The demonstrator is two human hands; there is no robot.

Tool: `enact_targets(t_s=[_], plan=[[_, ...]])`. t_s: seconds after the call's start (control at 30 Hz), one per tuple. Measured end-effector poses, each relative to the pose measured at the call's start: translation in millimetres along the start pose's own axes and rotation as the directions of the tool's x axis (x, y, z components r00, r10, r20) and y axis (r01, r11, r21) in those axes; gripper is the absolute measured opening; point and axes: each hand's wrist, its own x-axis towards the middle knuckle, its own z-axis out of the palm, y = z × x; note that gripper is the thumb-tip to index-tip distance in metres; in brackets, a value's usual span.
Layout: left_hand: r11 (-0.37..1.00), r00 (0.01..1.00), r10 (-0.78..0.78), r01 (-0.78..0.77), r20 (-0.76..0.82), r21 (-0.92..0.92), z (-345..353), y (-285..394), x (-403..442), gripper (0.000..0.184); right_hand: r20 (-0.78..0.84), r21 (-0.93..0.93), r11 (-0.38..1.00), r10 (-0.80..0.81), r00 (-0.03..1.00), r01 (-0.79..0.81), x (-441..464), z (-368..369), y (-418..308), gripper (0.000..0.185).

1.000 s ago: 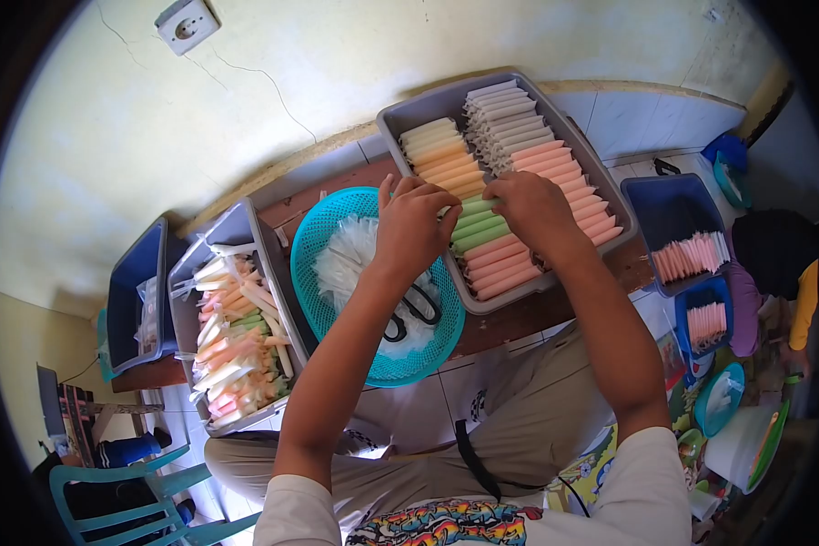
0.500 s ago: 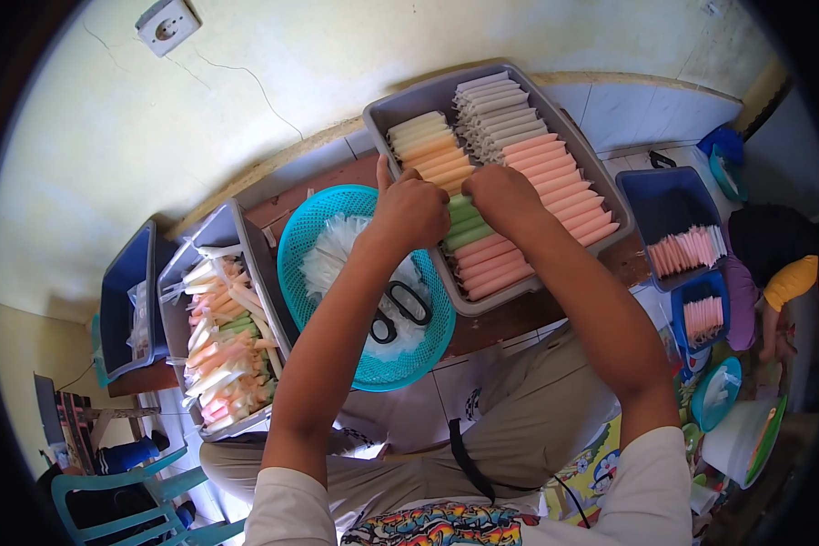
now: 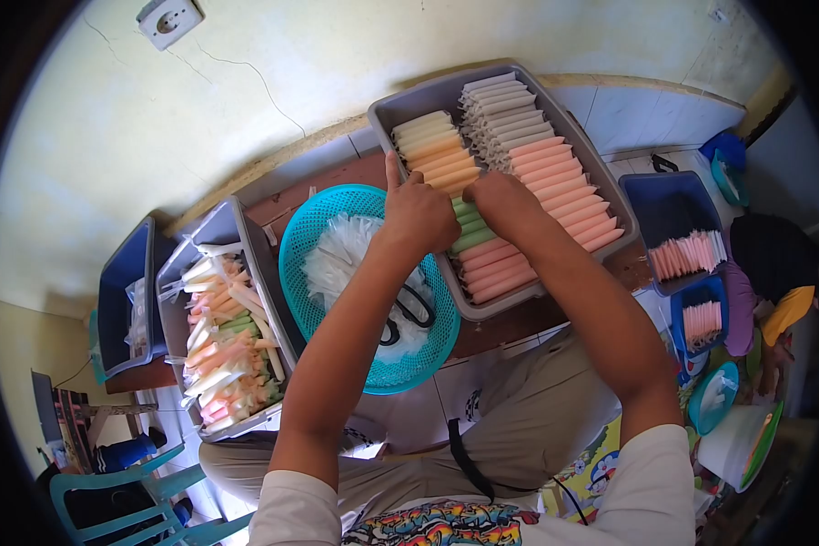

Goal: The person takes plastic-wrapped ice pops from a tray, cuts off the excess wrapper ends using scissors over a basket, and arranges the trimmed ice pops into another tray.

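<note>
A grey tray (image 3: 593, 150) on the bench holds rows of filled plastic tubes that look like ice pops. Cream tubes (image 3: 424, 134) and orange tubes (image 3: 443, 161) lie above green tubes (image 3: 472, 227) and pink tubes (image 3: 493, 269). My left hand (image 3: 420, 217) is at the tray's near-left side, index finger raised over the rim, other fingers curled. My right hand (image 3: 508, 207) bends down at the row where orange meets green, fingers closed. Both hands' fingertips are hidden, so I cannot tell what is between them.
A turquoise basket (image 3: 293, 238) holds clear plastic bags (image 3: 337, 255) and black-handled scissors (image 3: 418, 307). Left of it, a grey bin (image 3: 262, 273) holds jumbled tubes. Blue trays (image 3: 642, 187) with pink tubes stand at right, beside another person (image 3: 773, 259). A plastic chair (image 3: 155, 491) stands lower left.
My left hand has shifted slightly right and down, covering more of the green tubes' ends. My right hand stays nearly in place. The view has moved slightly.
</note>
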Motion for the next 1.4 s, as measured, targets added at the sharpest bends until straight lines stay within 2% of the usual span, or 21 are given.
enact_targets(t_s=[0.13, 0.2, 0.23, 0.3, 0.33, 0.4, 0.8, 1.1, 1.23, 1.3, 1.37, 1.4], plan=[[0.999, 0.999, -0.007, 0.006, 0.050, 0.034, -4, 1, -2, 0.039, -0.004, 0.026, 1.000, 0.011, 1.000, -0.011, -1, 6, 6, 0.028], [0.999, 0.998, -0.011, 0.008, 0.068, 0.049, -6, 2, -1, 0.040, -0.104, 0.030, 0.998, -0.056, 0.993, 0.059, -3, 11, 12, 0.030], [0.999, 0.997, -0.007, 0.003, 0.081, 0.051, -7, 2, -1, 0.040, -0.104, 0.029, 0.998, -0.058, 0.993, 0.061, -3, 10, 13, 0.030], [0.999, 0.996, -0.007, 0.002, 0.091, 0.054, -9, 2, 0, 0.040, -0.004, -0.024, 0.999, -0.036, 0.999, 0.036, -3, 8, 13, 0.032], [0.997, 0.994, -0.004, -0.005, 0.111, 0.076, -9, 3, 1, 0.040, -0.004, -0.024, 0.999, -0.039, 0.999, 0.039, -4, 6, 12, 0.032], [0.995, 0.992, -0.002, -0.011, 0.130, 0.096, -10, 4, 1, 0.040, 0.021, -0.045, 0.999, -0.022, 1.000, 0.023, -6, 4, 9, 0.020], [0.982, 0.986, 0.048, -0.075, 0.157, 0.171, -11, 6, 5, 0.037, 0.168, -0.091, 0.996, 0.000, 0.986, 0.016, -14, -8, -1, 0.023], [0.986, 0.997, 0.053, -0.061, 0.060, 0.152, -3, 5, -2, 0.035, 0.144, -0.043, 0.998, -0.031, 0.989, 0.038, -20, -9, 2, 0.027], [0.991, 0.992, 0.111, -0.106, -0.061, 0.084, 6, 1, -8, 0.036, 0.119, -0.047, 0.996, -0.064, 0.991, 0.070, -22, -6, 5, 0.029], [0.992, 0.987, 0.121, -0.116, -0.101, 0.059, 10, 0, -14, 0.037, 0.057, 0.036, 0.997, -0.077, 0.995, 0.075, -23, -10, 4, 0.032], [0.980, 0.951, 0.133, -0.169, -0.280, -0.108, 15, -2, -23, 0.039, -0.004, 0.082, 0.993, -0.082, 0.997, 0.083, -27, -18, 0, 0.035], [0.980, 0.950, 0.133, -0.169, -0.282, -0.108, 17, -2, -27, 0.039, -0.060, 0.130, 0.987, -0.085, 0.995, 0.092, -29, -23, -2, 0.038]])
